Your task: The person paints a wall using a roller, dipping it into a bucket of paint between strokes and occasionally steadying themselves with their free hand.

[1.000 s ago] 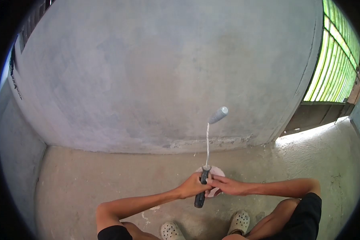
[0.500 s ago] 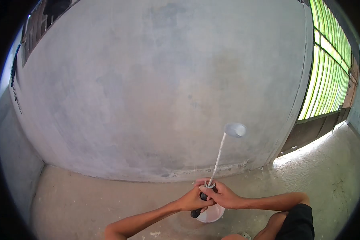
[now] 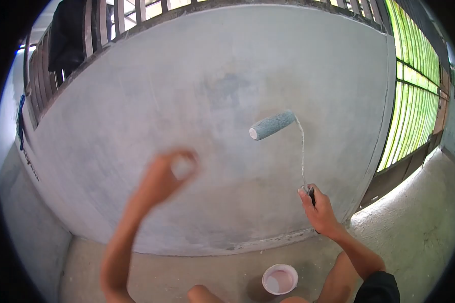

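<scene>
The roller point(image 3: 272, 126) is up in front of the wall point(image 3: 187, 106), just toward 1 o'clock from the middle of my view. Its blue-grey sleeve tilts, the pale end toward 8 o'clock; I can't tell whether it touches the wall. A paint-spattered rod drops from the sleeve's other end to the black handle point(image 3: 312, 197), and my right hand point(image 3: 322, 214) has its grip closed around that, at 4 o'clock.

My left hand point(image 3: 169, 174) is raised at 8 o'clock, holding nothing, its fingers curled in a ring with wall showing through; it's too blurred to tell whether the tips meet.

At 5 o'clock the bucket point(image 3: 266, 288) stands on the floor point(image 3: 177, 272), well apart from the roller, between my knees. It's pinkish inside, with a paler patch I can't identify.

The wall closes off the space ahead. Bars point(image 3: 119, 17) run along its top from 10 to 1 o'clock, a black cloth point(image 3: 68, 38) hanging over them at 10. The slatted gate point(image 3: 414, 101), bright green behind, stands at 2 o'clock.
</scene>
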`<state>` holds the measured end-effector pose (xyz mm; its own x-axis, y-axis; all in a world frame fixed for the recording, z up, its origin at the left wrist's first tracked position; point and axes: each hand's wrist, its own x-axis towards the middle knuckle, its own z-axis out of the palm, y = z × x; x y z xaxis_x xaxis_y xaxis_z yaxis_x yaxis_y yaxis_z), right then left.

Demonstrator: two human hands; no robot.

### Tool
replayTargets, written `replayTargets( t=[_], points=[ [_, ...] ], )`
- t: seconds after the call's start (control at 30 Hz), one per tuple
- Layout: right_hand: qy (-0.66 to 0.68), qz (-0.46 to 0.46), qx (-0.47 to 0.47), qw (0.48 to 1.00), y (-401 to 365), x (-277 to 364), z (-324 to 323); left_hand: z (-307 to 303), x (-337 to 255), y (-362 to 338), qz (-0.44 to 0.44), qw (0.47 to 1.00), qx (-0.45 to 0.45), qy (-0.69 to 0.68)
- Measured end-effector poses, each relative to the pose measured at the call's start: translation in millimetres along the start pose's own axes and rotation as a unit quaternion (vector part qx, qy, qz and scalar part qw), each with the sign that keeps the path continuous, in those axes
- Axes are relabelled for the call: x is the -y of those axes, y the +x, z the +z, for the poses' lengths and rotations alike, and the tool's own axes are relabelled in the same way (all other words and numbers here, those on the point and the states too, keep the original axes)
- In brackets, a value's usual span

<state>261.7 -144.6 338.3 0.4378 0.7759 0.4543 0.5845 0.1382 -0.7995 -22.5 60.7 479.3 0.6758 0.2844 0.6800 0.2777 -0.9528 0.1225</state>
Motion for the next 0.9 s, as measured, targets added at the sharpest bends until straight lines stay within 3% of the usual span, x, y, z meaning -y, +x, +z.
replayTargets(
  t=[0.07,0.13,0.17,0.2,0.23,0.3,0.33,0.4,0.57,0.63,0.73,0.9],
  points=[
    [-0.027,-0.007,-0.031,0.999,1,20,6,-69,29,58,0.091,0.972,-0.144,0.159],
    [0.169,0.061,-0.054,0.982,2,32,22,-133,55,115,0.127,0.937,-0.236,0.223],
    [0.167,0.064,-0.062,0.982,1,34,31,-160,66,139,0.122,0.91,-0.27,0.29],
    [0.214,0.067,-0.059,0.973,2,33,40,-180,81,159,0.061,0.899,-0.285,0.328],
    [0.261,0.069,-0.056,0.961,0,33,49,-195,85,172,0.008,0.899,-0.272,0.344],
    [0.272,0.08,-0.068,0.957,-7,38,65,-215,120,198,-0.012,0.949,-0.199,0.246],
    [0.285,0.088,-0.068,0.952,-7,41,70,-208,128,201,-0.008,0.95,-0.2,0.239],
    [0.282,0.083,-0.073,0.953,-4,44,77,-191,142,203,-0.079,0.939,-0.226,0.249],
    [0.242,0.052,-0.097,0.964,29,75,59,-183,135,199,-0.055,0.933,-0.252,0.25],
    [0.242,0.038,-0.089,0.966,52,101,40,-185,132,200,-0.122,0.932,-0.244,0.238],
    [0.249,0.013,-0.088,0.964,84,134,23,-190,133,204,-0.128,0.928,-0.222,0.271],
    [0.268,-0.002,-0.092,0.959,84,131,36,-186,132,202,-0.112,0.897,-0.222,0.366]
  ],
)
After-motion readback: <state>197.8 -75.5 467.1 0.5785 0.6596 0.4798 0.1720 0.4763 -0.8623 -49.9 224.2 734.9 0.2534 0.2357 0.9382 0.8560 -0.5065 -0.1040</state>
